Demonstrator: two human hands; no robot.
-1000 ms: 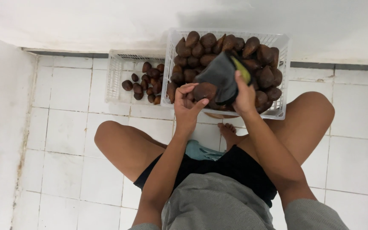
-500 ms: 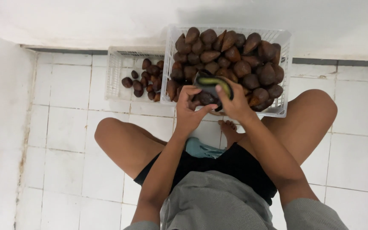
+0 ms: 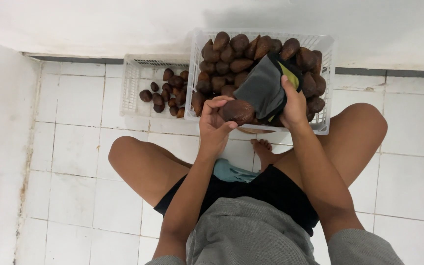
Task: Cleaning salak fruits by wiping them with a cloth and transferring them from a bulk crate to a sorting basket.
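Left hand (image 3: 215, 125) clamped on brown fruit (image 3: 238, 111), at front edge of big basket (image 3: 326, 93). Right hand (image 3: 293, 105) at 3 o'clock of fruit, gripping grey cloth (image 3: 266, 88). Small basket (image 3: 131, 83) at 9 o'clock.

Brown scaly fruit (image 3: 238, 111) beside grey cloth (image 3: 265, 88)

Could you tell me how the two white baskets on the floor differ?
The large basket is heaped above its rim with brown scaly fruit; the small basket holds only a low cluster. The large one's fruits look bigger, the small one's smaller. The large basket lies between the person's knees, the small one to its left. Both are white, slatted, and against the wall.
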